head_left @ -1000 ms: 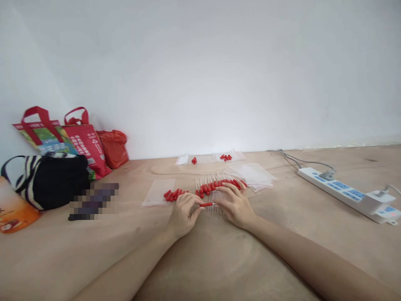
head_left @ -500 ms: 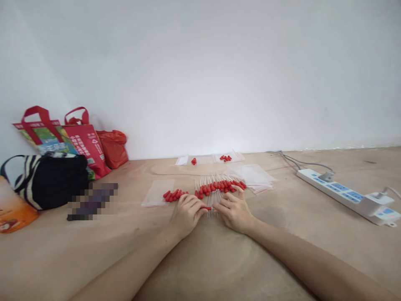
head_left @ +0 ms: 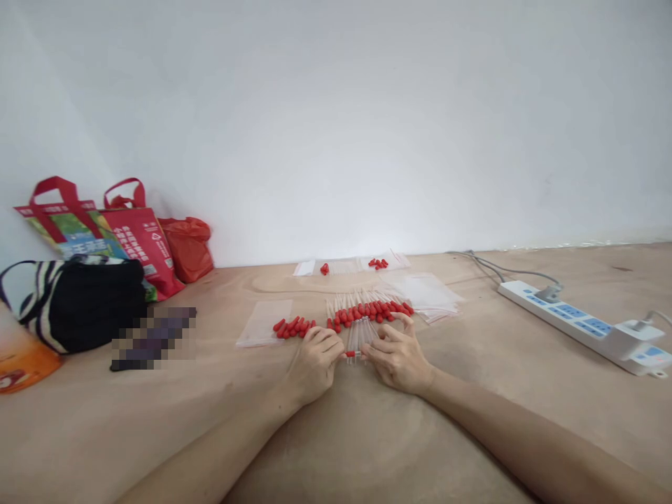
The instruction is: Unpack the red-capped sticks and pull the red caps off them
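Note:
My left hand (head_left: 316, 360) pinches a red rubber bulb (head_left: 350, 354) between thumb and fingers. From the right, my right hand (head_left: 397, 355) is closed on a clear, thin glass dropper tube, whose end meets the bulb; the fingers hide most of it. Several loose clear tubes (head_left: 360, 333) lie side by side between and behind my hands. Just beyond them is a row of droppers (head_left: 362, 311) with red bulbs towards me and pale stems pointing away. Loose red bulbs (head_left: 292, 327) lie to the left, partly on a clear plastic bag.
Clear zip bags (head_left: 425, 295) are stacked behind my right hand. Farther back lies a bag (head_left: 341, 267) with tubes and red bulbs. A white power strip (head_left: 572, 318) with cables stands right. Shopping bags (head_left: 139, 241), a black bag (head_left: 99, 301) and a blurred dark item sit left.
Both hands have shifted slightly; the right moved a little to the right and down. The bulb and tube between them sit slightly lower, and more loose tubes show behind.

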Action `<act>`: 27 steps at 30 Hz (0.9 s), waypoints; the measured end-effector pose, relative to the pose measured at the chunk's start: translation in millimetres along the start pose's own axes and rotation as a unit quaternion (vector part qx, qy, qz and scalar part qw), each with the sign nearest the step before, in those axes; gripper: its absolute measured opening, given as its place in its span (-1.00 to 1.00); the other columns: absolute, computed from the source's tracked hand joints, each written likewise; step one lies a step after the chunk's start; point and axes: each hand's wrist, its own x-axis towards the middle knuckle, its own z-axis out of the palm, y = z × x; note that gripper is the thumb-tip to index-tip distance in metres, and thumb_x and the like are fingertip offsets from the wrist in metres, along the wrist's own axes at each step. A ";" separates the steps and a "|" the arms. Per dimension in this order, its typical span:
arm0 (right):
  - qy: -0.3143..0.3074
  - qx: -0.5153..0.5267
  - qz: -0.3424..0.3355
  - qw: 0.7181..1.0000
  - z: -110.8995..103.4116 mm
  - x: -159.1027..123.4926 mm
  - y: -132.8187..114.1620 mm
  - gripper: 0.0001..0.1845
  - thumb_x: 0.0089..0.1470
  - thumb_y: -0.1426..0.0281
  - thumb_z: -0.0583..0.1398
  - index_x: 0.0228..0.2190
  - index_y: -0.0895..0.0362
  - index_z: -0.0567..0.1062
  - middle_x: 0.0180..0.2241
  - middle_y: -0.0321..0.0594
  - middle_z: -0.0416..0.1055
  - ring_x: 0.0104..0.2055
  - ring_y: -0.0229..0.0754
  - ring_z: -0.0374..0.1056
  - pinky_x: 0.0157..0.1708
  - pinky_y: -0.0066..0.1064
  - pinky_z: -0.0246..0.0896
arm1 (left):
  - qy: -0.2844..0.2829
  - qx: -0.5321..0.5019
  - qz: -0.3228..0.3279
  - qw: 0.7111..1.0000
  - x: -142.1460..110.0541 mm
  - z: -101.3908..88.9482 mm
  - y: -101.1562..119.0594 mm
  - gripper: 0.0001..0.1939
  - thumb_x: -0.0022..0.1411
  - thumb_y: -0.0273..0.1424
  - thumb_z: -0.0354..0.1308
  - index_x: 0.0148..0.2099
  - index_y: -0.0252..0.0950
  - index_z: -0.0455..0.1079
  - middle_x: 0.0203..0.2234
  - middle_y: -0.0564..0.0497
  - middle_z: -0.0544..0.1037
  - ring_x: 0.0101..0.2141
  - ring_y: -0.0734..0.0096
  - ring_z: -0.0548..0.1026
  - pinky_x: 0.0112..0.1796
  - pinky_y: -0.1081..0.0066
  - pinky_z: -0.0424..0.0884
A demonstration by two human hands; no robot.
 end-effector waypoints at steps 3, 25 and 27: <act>0.007 -0.005 -0.002 1.000 -3.4 -3.1 2.6 -0.86 0.03 0.42 0.07 -0.51 0.10 0.41 -0.69 -0.42 0.27 -0.44 -0.32 0.12 -0.04 -0.16 -0.28 | 0.005 -0.003 -0.005 1.000 -3.1 -2.1 -3.7 -0.81 0.18 -0.53 -0.13 -0.44 -0.30 0.24 -0.50 0.01 0.44 -0.34 0.37 0.35 -0.25 0.30 0.21; -0.058 0.077 0.155 0.983 19.6 21.5 3.1 -0.85 -0.03 0.50 0.08 -0.53 0.13 0.44 -0.58 -0.34 0.41 -0.48 -0.33 0.23 -0.28 -0.36 -0.13 | 0.138 -0.032 -0.484 0.864 -29.1 -32.4 -103.7 -0.71 -0.03 -0.30 0.01 -0.26 -0.35 0.32 -0.41 -0.06 0.49 -0.46 0.40 0.43 -0.45 0.44 0.36; -0.075 0.041 0.128 0.988 26.3 25.5 -2.4 -0.85 -0.09 0.52 0.10 -0.58 0.14 0.43 -0.61 -0.33 0.39 -0.48 -0.32 0.20 -0.28 -0.34 -0.14 | 0.123 -0.033 -0.486 0.864 -30.4 -29.6 -103.9 -0.75 -0.06 -0.28 0.03 -0.33 -0.33 0.33 -0.44 -0.05 0.50 -0.43 0.37 0.45 -0.43 0.43 0.36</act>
